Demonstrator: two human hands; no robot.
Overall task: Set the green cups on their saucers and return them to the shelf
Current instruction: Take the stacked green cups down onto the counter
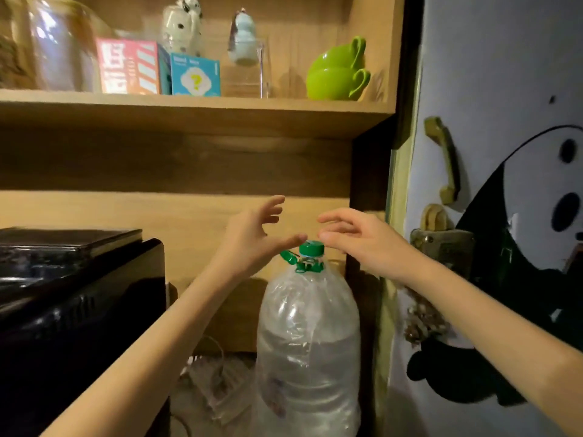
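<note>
Two lime green cups sit stacked at the right end of the wooden shelf (195, 105). The lower cup (331, 85) stands on the shelf board, and the upper cup (339, 55) rests tilted in it with its handle up. No saucer is visible. My left hand (255, 238) and my right hand (353, 239) are both raised well below the shelf, fingers spread and holding nothing. Their fingertips nearly meet just above the green cap of a water bottle (310, 335).
On the shelf stand a glass jar (63, 45), an orange box (129, 66), a teal box (195, 74), two figurines and a clear acrylic case (252, 70). A black appliance (72, 310) fills the lower left. A door with a panda picture and a handle (444, 159) lies right.
</note>
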